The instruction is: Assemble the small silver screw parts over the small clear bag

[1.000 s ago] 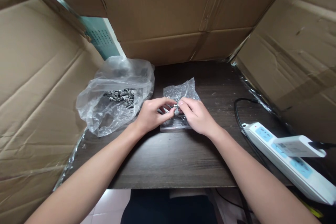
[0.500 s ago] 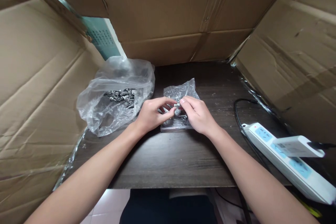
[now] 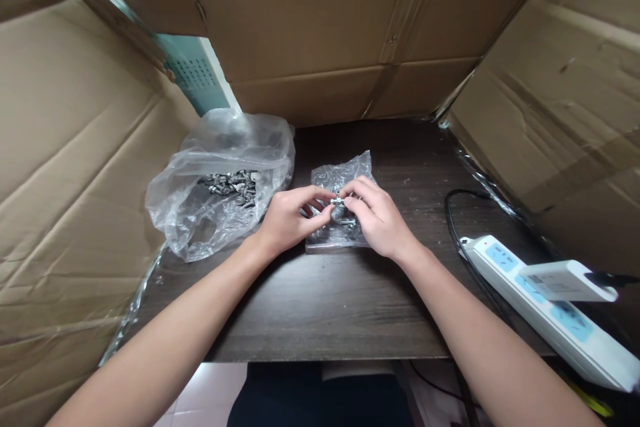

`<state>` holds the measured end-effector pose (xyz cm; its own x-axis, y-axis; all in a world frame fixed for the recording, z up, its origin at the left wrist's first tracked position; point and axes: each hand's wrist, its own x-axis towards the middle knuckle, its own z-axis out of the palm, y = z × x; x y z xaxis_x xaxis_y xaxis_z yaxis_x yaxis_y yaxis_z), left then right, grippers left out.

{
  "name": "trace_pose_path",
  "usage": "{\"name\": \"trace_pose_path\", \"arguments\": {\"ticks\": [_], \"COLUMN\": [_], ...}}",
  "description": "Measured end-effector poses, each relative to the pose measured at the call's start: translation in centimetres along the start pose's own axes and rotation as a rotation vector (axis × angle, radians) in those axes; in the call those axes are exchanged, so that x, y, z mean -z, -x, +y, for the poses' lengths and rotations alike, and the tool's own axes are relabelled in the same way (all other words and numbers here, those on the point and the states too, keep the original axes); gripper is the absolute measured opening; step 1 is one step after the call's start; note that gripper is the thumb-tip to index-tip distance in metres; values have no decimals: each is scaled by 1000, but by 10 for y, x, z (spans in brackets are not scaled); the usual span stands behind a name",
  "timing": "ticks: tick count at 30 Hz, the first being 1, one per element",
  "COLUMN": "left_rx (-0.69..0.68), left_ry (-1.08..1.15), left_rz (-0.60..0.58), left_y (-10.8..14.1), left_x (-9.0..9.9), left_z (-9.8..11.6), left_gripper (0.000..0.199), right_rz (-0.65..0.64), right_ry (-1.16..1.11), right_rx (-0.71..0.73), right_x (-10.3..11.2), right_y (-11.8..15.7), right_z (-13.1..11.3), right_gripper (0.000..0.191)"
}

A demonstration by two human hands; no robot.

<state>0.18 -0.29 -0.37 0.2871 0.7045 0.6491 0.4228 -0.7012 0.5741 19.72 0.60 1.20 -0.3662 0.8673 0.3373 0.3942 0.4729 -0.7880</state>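
Note:
Between my two hands is a small shiny metal bolt [image 3: 338,201] with what looks like a nut on it, lying sideways. The thumb and index finger of my left hand [image 3: 295,215] pinch its left end. At the right end, my right hand [image 3: 376,215] has its thumb and bent index finger closed on the bolt. Just beneath the fingers lies a small clear plastic bag [image 3: 334,237] on the table, with metal pieces visible in or on it. The hands partly cover that bag.
A larger clear plastic bag [image 3: 200,230] stands open at the left, with many metal bolts [image 3: 235,185] inside. On the right are a white power strip [image 3: 540,313], a plugged-in white adapter [image 3: 565,280] and a black cable [image 3: 453,220]. Cardboard walls [image 3: 320,13] enclose the dark table [image 3: 320,307].
The fingers of my right hand have shifted on the bolt's right end, the index finger now raised and more bent. My left hand has kept its pinch in the same place.

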Motion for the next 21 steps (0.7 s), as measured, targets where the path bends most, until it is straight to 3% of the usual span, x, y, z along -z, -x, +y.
{"name": "trace_pose_path", "arguments": {"ticks": [6,12,21], "left_rx": [38,42,14], "left_ry": [6,12,-1], "left_rz": [-9,-19,-20], "left_y": [1,2,1], "left_x": [0,0,0], "left_z": [0,-1,1], "left_gripper": [14,14,13], "right_rz": [-58,-26,-51], "right_ry": [-15,8,-10], "right_rx": [-33,-27,-19], "right_x": [-1,-2,-4], "right_y": [0,0,0], "right_z": [0,-1,-1], "right_gripper": [20,18,35]}}
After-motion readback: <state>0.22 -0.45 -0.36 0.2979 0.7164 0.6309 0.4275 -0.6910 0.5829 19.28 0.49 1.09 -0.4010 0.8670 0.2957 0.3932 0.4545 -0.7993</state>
